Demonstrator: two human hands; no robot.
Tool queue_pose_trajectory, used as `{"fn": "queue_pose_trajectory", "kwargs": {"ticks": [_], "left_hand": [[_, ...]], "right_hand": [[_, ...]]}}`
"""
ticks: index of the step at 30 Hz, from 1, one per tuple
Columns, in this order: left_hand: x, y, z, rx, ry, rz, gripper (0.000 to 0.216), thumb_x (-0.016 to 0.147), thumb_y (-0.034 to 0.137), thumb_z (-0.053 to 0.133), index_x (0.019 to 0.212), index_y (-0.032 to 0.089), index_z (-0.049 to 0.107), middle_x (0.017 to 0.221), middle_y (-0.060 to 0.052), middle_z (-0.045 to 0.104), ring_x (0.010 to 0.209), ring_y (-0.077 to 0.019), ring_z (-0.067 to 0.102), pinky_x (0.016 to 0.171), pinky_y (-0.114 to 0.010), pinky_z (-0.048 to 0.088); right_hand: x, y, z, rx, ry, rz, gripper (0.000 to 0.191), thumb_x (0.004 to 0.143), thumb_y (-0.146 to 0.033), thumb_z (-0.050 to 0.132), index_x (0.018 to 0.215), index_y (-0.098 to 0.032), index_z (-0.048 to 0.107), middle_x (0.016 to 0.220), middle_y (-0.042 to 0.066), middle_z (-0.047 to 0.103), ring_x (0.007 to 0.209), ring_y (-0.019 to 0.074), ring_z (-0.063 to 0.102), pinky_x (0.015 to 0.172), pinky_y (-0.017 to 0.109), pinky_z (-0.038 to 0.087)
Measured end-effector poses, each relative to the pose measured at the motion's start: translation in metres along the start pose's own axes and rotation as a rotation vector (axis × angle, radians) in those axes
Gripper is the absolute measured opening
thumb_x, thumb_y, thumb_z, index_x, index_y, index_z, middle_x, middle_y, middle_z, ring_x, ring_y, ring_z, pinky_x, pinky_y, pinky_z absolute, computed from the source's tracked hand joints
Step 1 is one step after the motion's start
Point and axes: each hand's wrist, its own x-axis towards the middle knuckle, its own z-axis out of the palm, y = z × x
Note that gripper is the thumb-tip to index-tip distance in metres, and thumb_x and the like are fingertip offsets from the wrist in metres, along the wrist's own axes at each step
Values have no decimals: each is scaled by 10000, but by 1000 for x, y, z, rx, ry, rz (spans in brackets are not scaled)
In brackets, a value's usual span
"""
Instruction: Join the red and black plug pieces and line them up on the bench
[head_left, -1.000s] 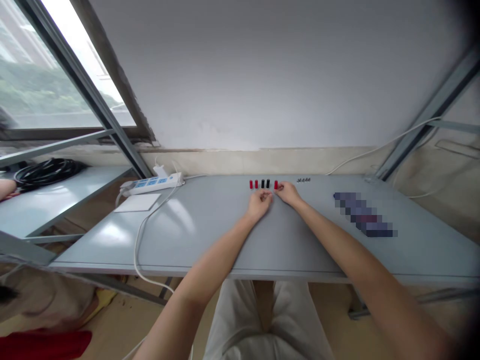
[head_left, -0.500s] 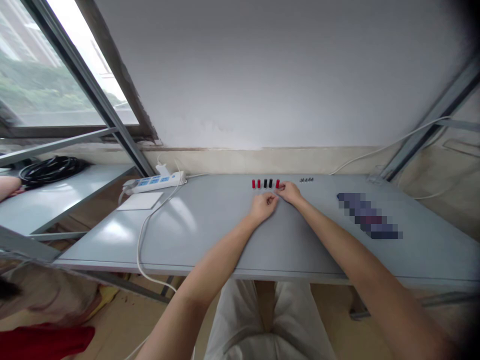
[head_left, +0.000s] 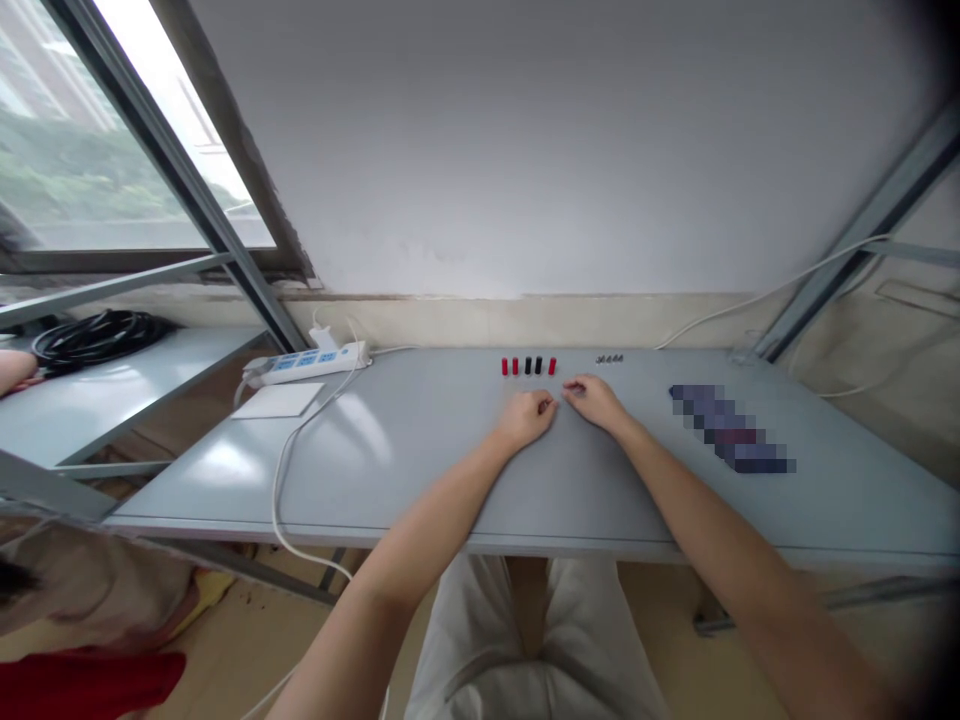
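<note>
Head view: three small red cylinders (head_left: 505, 367) and two small black cylinders (head_left: 528, 366) stand in a row on your smooth grey counter's (head_left: 431, 430) far middle; that lineup looks done, while the tiny silvery pieces (head_left: 609, 359) farther right seem unused. Your left hand (head_left: 527, 416) and right hand (head_left: 594, 400) sit nearer, apart, fingers curled; whether they pinch anything, I cannot tell.

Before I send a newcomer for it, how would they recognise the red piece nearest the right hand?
Near the far edge of the grey table stands a row of five small cylinders. The red piece is at its right end, the only red one right of the black pair.
</note>
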Motion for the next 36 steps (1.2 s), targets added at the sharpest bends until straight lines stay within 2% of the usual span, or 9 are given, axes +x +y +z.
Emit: {"fn": "queue_pose_trajectory", "kwargs": {"ticks": [5,36], "left_hand": [[-1,1,0,0,2,7,225,821,233,468,692,146,631,571,-12,559,512,-114,435,545,-241,330],[1,1,1,24,-23,-19,252,833,263,452,734,140,649,594,-18,569,509,-110,418,537,-240,296]], "right_hand": [[-3,-3,-4,-97,-39,-77,171,781,-233,568,899,-170,674,964,86,647,947,190,572,865,331,427],[-5,-2,-4,-124,-47,-98,198,792,-255,556,944,-196,668,1009,83,633,996,215,550,883,354,418]]}}
